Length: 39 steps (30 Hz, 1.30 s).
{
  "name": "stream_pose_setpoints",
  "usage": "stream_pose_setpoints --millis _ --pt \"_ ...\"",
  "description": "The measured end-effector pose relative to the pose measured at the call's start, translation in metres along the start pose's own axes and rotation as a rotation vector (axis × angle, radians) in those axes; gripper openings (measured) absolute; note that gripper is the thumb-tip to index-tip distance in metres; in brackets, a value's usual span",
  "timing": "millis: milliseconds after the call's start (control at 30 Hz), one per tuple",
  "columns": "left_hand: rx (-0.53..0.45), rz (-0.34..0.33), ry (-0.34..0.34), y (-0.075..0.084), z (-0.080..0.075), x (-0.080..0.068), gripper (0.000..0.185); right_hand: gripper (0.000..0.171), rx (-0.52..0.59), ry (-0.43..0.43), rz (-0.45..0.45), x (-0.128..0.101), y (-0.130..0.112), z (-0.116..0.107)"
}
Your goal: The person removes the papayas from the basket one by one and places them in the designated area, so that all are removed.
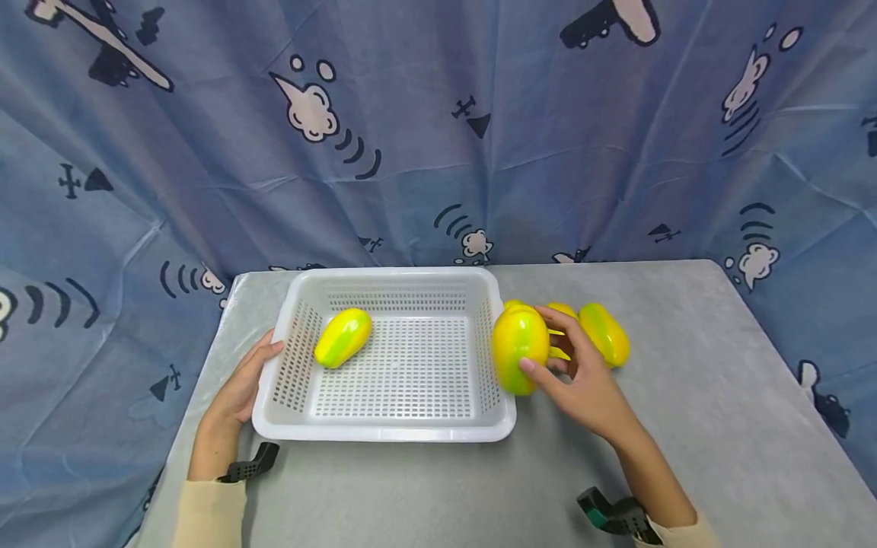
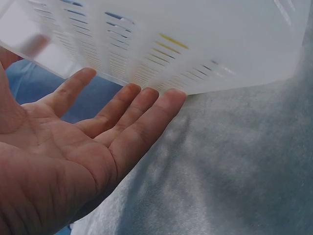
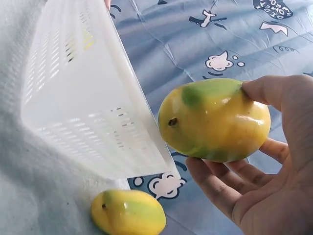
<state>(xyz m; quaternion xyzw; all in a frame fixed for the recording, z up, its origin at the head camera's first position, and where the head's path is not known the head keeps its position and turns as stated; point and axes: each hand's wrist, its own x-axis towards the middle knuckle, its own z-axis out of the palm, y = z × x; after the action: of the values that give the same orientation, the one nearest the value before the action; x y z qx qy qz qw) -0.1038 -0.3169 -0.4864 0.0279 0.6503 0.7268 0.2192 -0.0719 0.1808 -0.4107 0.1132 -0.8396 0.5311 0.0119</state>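
A white perforated basket [image 1: 384,434] stands on the grey table, with one yellow-green mango [image 1: 342,337] lying in its left half. My left hand [image 1: 243,380] rests against the basket's left wall, thumb at the rim. In the left wrist view its fingers [image 2: 132,105] are straight beside the basket wall [image 2: 205,44]. My right hand [image 1: 582,380] grips a second mango [image 1: 519,348] just outside the basket's right wall, lifted off the table. The right wrist view shows this mango [image 3: 215,120] between thumb and fingers [image 3: 220,181], close to the basket [image 3: 83,107].
Two more mangoes [image 1: 604,333] [image 1: 562,310] lie on the table behind my right hand; one mango [image 3: 128,213] shows below in the right wrist view. A blue printed curtain [image 1: 438,129] hangs behind the grey table [image 1: 719,426].
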Motion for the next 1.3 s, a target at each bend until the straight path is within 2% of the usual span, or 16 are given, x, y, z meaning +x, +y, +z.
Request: stream_pose_setpoints --millis 200,367,867,1300 --pt "0.01 -0.002 -0.002 0.001 0.0 0.0 0.07 0.073 0.008 0.053 -0.01 -0.006 0.006 -0.005" --pt "0.009 0.002 -0.005 0.001 0.001 0.001 0.07 0.069 0.003 0.088 -0.01 -0.011 0.012 -0.008" --pt "0.008 0.004 -0.006 0.001 0.0 -0.001 0.069 0.068 -0.08 0.097 0.016 -0.027 0.038 -0.009" --pt "0.013 0.004 -0.004 0.0 -0.001 0.0 0.07 0.066 -0.086 0.112 0.059 -0.038 0.066 0.003"
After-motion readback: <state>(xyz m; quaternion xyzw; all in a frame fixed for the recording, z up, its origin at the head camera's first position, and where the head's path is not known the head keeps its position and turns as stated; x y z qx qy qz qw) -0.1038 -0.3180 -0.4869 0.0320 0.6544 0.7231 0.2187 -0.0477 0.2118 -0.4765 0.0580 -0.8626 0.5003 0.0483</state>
